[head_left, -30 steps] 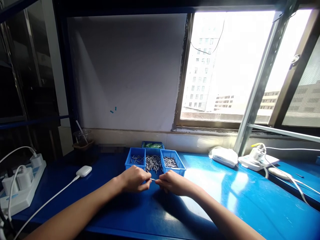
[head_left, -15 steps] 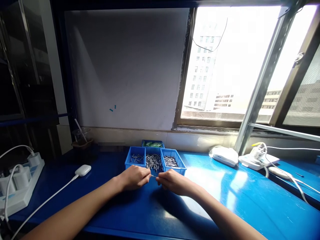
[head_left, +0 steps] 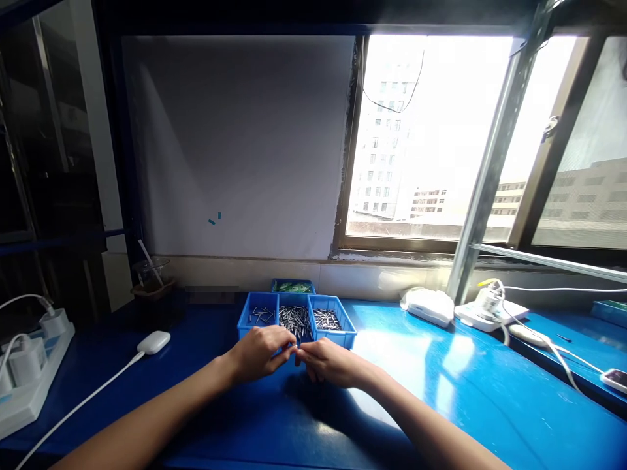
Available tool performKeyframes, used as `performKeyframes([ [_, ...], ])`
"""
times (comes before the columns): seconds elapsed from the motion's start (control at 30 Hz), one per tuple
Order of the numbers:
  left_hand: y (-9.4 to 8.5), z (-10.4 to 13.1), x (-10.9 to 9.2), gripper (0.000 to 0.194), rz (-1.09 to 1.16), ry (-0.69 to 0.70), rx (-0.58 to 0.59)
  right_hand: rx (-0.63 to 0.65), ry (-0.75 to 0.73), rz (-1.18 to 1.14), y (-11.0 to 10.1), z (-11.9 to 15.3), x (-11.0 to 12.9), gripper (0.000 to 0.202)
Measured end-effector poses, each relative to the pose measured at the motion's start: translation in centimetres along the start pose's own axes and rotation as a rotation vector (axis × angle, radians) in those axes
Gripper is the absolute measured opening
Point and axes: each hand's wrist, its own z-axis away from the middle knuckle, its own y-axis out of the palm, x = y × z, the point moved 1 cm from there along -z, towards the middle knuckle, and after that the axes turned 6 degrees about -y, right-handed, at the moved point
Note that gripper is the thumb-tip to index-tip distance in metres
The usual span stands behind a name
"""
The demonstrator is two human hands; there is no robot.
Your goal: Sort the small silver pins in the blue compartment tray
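My left hand and my right hand meet over the table in front of the blue bins, fingertips almost touching. Each is closed in a pinch. A tiny bright metal part shows between them, mostly covered by the fingers. Behind my left hand stands a blue bin with several thin metal pins. Dark and silver metal pins are heaped in the middle. Beyond my right hand is another blue bin of short metal pieces.
A blue bin with green packets stands at the back. On the left are a white earphone case on a cable, a power strip and a plastic cup. A white packet and another power strip lie right.
My fingertips have come closer together, and the thin metal part that showed between them is now mostly hidden. The whole view has shifted slightly.
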Motion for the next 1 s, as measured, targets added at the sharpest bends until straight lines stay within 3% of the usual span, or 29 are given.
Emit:
performKeyframes([
  [0.13, -0.1, 0.0, 0.6, 0.019, -0.032, -0.015, 0.012, -0.004, 0.018, 0.064, -0.4, 0.2, 0.4, 0.045],
  [0.33, 0.9, 0.3, 1.0, 0.022, -0.170, -0.108, 0.148, -0.120, -0.013, 0.295, -0.5, 0.1, 1.0, 0.037],
  [0.53, 1.4, 0.4, 0.7, 0.024, -0.196, -0.112, 0.238, -0.117, -0.054, 0.245, -0.3, 0.0, 0.7, 0.039],
  [1.0, 1.4, 0.3, 0.5, 0.026, -0.150, -0.084, 0.242, -0.138, -0.083, 0.473, -0.6, 0.2, 0.7, 0.033],
])
